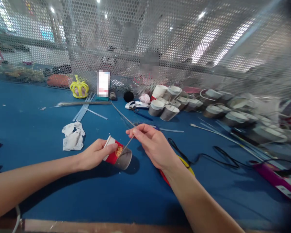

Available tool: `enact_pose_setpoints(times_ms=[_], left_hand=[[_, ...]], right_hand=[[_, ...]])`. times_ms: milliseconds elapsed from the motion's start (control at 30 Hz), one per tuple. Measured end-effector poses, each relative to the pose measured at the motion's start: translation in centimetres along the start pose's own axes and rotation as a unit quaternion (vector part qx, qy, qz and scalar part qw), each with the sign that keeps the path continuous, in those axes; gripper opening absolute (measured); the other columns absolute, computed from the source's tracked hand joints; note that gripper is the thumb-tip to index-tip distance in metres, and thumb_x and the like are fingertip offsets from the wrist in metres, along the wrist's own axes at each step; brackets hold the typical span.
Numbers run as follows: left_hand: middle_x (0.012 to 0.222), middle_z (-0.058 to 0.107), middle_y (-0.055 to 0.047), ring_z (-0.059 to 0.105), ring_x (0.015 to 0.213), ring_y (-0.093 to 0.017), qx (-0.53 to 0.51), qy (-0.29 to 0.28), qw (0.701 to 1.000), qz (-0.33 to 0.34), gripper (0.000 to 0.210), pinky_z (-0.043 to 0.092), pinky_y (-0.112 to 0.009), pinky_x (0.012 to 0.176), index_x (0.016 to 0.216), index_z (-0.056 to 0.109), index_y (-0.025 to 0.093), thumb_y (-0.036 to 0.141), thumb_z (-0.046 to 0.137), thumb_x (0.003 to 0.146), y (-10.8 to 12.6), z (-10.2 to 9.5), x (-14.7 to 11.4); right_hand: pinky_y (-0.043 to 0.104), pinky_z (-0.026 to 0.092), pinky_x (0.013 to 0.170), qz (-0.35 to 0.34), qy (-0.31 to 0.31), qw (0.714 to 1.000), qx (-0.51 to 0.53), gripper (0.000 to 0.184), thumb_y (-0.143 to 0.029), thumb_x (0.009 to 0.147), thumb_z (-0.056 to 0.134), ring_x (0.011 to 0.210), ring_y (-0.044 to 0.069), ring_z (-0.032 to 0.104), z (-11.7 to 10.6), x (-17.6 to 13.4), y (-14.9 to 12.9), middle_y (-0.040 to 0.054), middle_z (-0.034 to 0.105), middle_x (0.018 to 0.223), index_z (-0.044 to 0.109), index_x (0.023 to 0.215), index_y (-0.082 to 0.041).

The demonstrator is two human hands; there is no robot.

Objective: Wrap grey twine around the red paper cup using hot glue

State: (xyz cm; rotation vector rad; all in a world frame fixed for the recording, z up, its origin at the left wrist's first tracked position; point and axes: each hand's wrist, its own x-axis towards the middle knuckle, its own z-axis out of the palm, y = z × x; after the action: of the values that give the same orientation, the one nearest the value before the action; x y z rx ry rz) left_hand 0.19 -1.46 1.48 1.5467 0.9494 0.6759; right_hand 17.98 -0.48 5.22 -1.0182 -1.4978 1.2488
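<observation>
My left hand (97, 153) is closed around a paper cup (113, 151), red and white with a gold emblem. The cup lies tilted on its side above the table, its far end wrapped in grey yarn (125, 159). A strand of the grey yarn runs from the wrapped part up to my right hand (151, 142), where thumb and forefinger pinch it. From there the strand trails back toward a small grey yarn ball (113, 96). Beneath my right wrist, a red and yellow object (185, 165) is partly hidden.
Several grey-wrapped cups (169, 112) stand at the back right. Crumpled white paper (74, 137), clear glue sticks (83, 108), thin wires (82, 103) and a yellow crown-shaped piece (79, 89) lie to the left. A black cable (223, 155) leads to a purple power strip (274, 178). Metal mesh (126, 42) rises behind.
</observation>
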Motion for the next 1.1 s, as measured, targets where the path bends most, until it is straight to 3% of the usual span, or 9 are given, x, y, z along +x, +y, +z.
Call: enact_pose_setpoints(times_ms=[133,333,733,1100], left_hand=[[0.047,0.033,0.006,0.023,0.044,-0.005,-0.061,0.023,0.997,-0.038,0.035,0.02,-0.018,0.041,0.054,0.04,0.014,0.041,0.038,0.076,0.1,0.1,0.4],[0.049,0.036,0.005,0.026,0.044,-0.005,-0.06,0.006,0.997,-0.054,0.032,0.022,-0.017,0.042,0.057,0.043,0.013,0.039,0.04,0.075,0.2,0.1,0.3],[0.051,0.03,0.005,0.023,0.047,-0.006,0.052,-0.038,0.996,0.062,0.035,0.023,-0.018,0.043,0.054,0.038,0.014,0.036,0.033,0.081,0.4,0.0,-0.9],[0.05,0.034,0.004,0.029,0.048,-0.007,0.178,-0.037,0.967,0.181,0.034,0.028,-0.021,0.047,0.05,0.035,0.015,0.024,0.029,0.082,1.1,0.1,-1.2]], right_hand=[[0.029,0.04,0.078,-0.031,0.016,0.999,-0.036,0.013,-0.03,0.074,0.052,0.081,0.013,0.056,-0.2,-0.1,-0.2,0.0017,0.06,0.075,0.051,0.071,-0.017],[0.026,0.041,0.067,-0.034,0.053,0.982,-0.18,0.016,-0.032,0.076,0.049,0.07,0.013,0.055,-0.4,-0.1,-0.3,0.0032,0.061,0.075,0.052,0.072,-0.017],[0.024,0.038,0.057,-0.031,0.023,0.964,-0.264,0.016,-0.03,0.078,0.045,0.061,0.012,0.05,-0.1,0.3,0.3,0.0025,0.059,0.071,0.051,0.07,-0.016],[0.025,0.04,0.061,-0.019,-0.018,0.967,-0.254,0.016,-0.03,0.078,0.044,0.063,0.012,0.051,0.3,0.3,1.1,0.0015,0.056,0.068,0.049,0.072,-0.016]])
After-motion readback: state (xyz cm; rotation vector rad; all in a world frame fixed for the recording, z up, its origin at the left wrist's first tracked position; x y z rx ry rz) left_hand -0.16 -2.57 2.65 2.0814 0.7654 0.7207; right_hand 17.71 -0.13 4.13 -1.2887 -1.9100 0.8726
